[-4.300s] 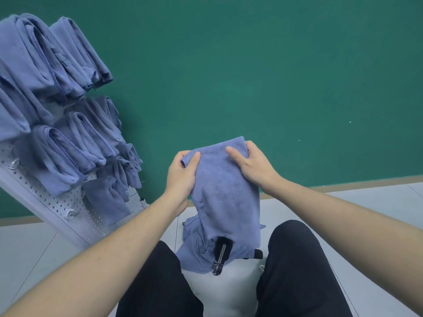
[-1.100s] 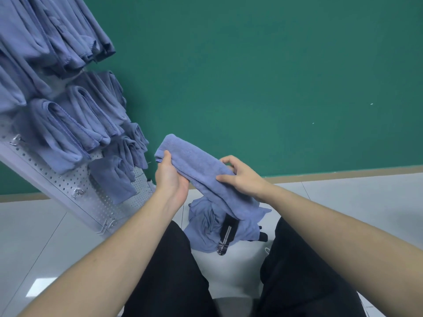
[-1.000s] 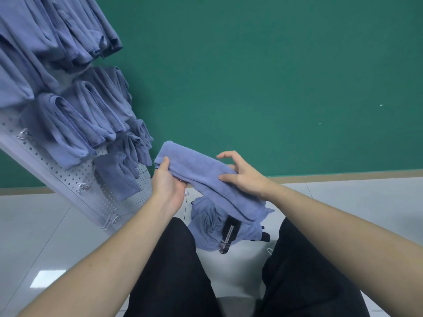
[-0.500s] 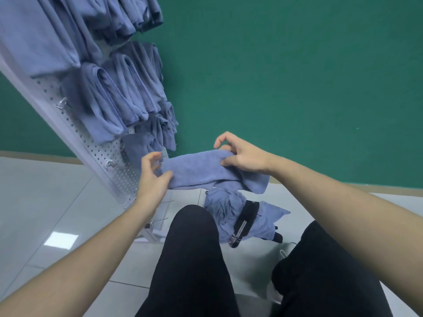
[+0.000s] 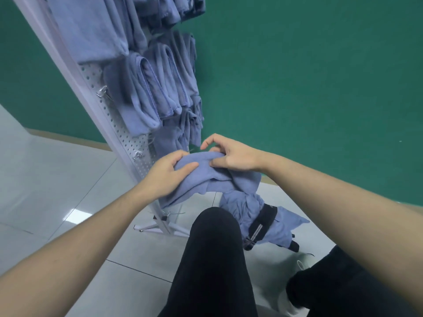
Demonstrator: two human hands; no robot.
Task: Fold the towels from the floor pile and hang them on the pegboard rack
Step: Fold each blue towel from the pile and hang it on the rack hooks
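— What stood on the left?

— A white pegboard rack (image 5: 114, 124), leaning across the view, with folded blue towels (image 5: 146, 92) hung in rows on its hooks and one bare hook (image 5: 101, 92) at its edge.

— And the hands?

— The left hand (image 5: 167, 177) gripped the folded blue towel (image 5: 201, 179) at its left end, thumb on top, fingers curled under. The right hand (image 5: 231, 156) pinched the towel's upper fold just beside it, index finger raised clear.

— Where was that towel?

— Held in the air, close to the rack's lower part, above the person's black-trousered knee (image 5: 212, 225).

— Further right?

— The floor pile (image 5: 247, 207) of blue towels lay on the grey tiles, a black strap (image 5: 261, 225) across it, before the green wall (image 5: 320, 76).
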